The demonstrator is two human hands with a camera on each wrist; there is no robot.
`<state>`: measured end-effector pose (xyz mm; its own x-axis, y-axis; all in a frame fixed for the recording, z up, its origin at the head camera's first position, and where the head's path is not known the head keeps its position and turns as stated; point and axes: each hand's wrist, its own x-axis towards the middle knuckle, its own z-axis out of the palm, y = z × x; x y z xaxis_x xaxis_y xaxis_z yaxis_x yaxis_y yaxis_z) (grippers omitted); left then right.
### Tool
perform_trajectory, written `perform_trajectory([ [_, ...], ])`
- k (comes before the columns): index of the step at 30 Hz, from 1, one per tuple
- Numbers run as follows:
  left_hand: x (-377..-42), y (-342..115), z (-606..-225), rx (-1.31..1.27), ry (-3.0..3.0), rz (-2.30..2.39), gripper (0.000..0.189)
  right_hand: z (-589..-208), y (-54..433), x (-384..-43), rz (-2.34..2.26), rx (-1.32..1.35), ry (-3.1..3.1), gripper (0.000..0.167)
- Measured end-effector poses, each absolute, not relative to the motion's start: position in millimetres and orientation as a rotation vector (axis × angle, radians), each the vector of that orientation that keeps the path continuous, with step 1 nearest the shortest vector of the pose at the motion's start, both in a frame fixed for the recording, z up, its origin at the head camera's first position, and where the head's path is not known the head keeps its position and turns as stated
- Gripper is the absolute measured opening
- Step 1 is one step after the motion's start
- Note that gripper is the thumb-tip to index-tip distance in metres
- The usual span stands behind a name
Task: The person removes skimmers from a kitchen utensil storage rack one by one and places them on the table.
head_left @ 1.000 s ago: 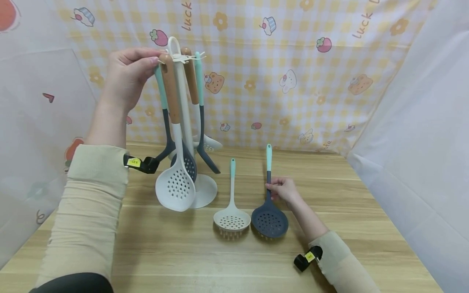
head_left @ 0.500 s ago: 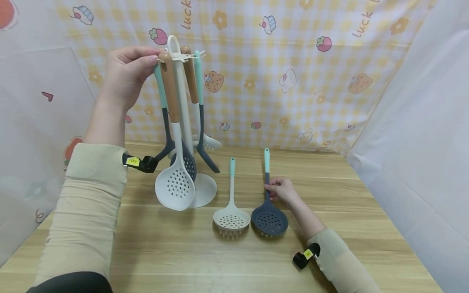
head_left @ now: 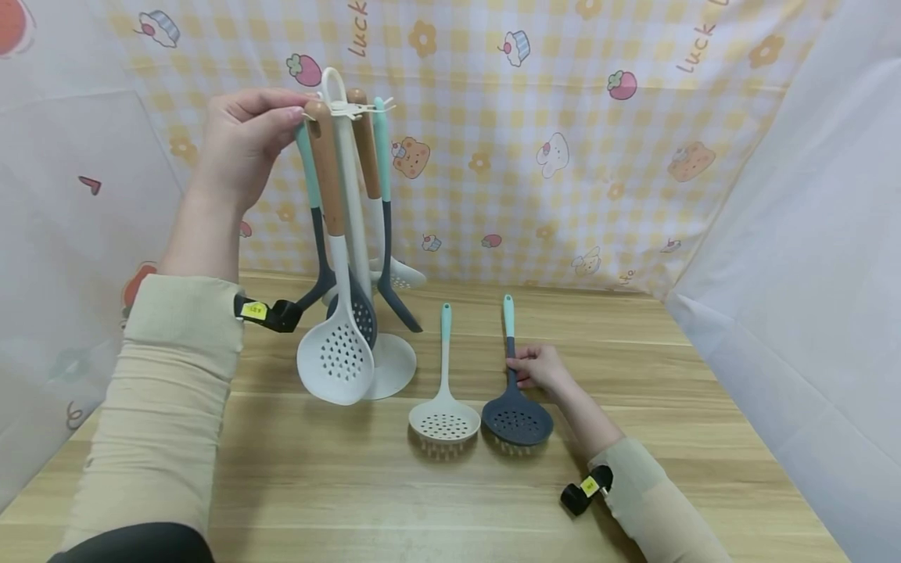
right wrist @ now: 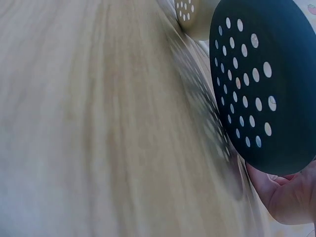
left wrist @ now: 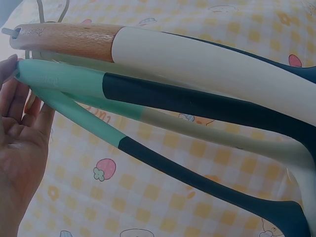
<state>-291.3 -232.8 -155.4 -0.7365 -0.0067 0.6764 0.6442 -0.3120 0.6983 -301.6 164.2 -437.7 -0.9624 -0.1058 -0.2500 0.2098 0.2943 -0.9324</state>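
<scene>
In the head view, my left hand (head_left: 242, 148) is raised at the top of a white utensil stand (head_left: 355, 203). Thumb and forefinger pinch the top of a mint-handled dark utensil (left wrist: 59, 76), whose lower end is partly hidden in the head view. In front of it hangs a white skimmer (head_left: 336, 363) with a wooden handle. My right hand (head_left: 542, 366) pinches the dark shaft of a mint-handled skimmer (head_left: 517, 421), low over the table; its perforated bowl fills much of the right wrist view (right wrist: 266, 84). Left of it lies a cream skimmer (head_left: 445, 418) with a mint handle tip.
More utensils hang around the stand, among them a dark one with a mint handle (head_left: 385, 164). The stand's round base (head_left: 394, 367) rests on the wooden table (head_left: 450, 508). A patterned cloth (head_left: 493, 156) hangs behind, and a white sheet (head_left: 795, 234) on the right.
The dark skimmer's handle end has come down and slightly left in the head view, while its bowl has stayed nearly in place. My left hand has barely moved.
</scene>
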Motion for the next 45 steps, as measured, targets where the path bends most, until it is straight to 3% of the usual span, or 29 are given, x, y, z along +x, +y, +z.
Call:
perform_trajectory([
  [45, -289.2, -233.4, -154.8, -0.813, -1.527, -2.094, 0.012, -435.9, 163.1, -298.4, -1.504, 0.039, 2.509, 0.013],
])
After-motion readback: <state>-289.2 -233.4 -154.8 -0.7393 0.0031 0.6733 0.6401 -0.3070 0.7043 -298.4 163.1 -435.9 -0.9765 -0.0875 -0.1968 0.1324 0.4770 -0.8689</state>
